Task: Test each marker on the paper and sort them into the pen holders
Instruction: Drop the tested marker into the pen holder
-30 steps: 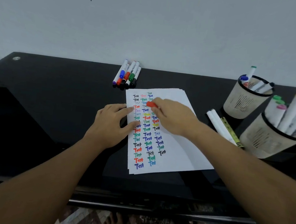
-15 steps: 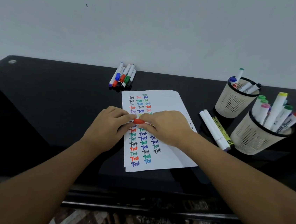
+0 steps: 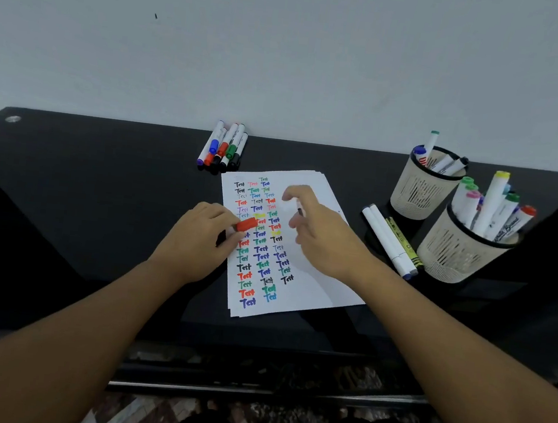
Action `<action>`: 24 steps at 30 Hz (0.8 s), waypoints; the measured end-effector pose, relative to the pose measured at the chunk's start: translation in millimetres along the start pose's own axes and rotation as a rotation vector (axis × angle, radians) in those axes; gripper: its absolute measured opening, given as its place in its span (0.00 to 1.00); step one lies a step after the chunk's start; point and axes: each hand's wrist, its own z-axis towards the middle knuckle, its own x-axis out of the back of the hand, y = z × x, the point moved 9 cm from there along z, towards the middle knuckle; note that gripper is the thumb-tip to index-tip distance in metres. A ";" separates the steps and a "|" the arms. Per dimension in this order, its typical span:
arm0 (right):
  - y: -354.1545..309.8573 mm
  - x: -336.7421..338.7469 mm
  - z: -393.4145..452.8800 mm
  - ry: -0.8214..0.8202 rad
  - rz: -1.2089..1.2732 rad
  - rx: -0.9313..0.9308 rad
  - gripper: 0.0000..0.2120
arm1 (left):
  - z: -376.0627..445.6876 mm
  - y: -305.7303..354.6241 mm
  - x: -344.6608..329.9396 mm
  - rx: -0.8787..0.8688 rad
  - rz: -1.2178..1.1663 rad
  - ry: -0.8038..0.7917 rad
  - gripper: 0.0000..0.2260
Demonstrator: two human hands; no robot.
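A stack of white paper (image 3: 311,283) covered with rows of coloured "Test" words lies in the middle of the black table. My left hand (image 3: 198,240) pinches a red marker cap (image 3: 247,224) over the paper's left side. My right hand (image 3: 320,233) holds the uncapped white marker body (image 3: 293,207) above the paper, its tip hard to make out. Several capped markers (image 3: 224,147) lie in a row behind the paper. Two beige mesh pen holders stand at the right, the far one (image 3: 420,195) and the near one (image 3: 456,250), each with several markers in it.
Two white markers (image 3: 386,245) and a yellow one (image 3: 403,245) lie flat between the paper and the holders. The glossy black table (image 3: 83,190) backs onto a pale wall. A dark object rises at the far right edge.
The red cap has come off the marker: my left hand now holds it alone, and my right hand has drawn the marker body up and to the right.
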 end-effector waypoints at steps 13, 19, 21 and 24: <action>30.3 -28.2 -70.0 0.175 0.710 -0.222 0.12 | -11.3 33.3 -28.2 -0.018 0.052 -0.413 0.19; 32.7 -16.1 -68.3 0.244 0.699 -0.220 0.10 | -22.1 33.0 -29.5 0.048 0.026 -0.296 0.25; 36.1 -17.2 -69.7 0.242 0.682 -0.260 0.13 | -20.6 32.4 -28.3 0.062 0.028 -0.279 0.26; 33.4 -15.2 -79.0 0.271 0.608 -0.237 0.07 | -19.1 29.2 -28.8 0.081 0.021 -0.275 0.28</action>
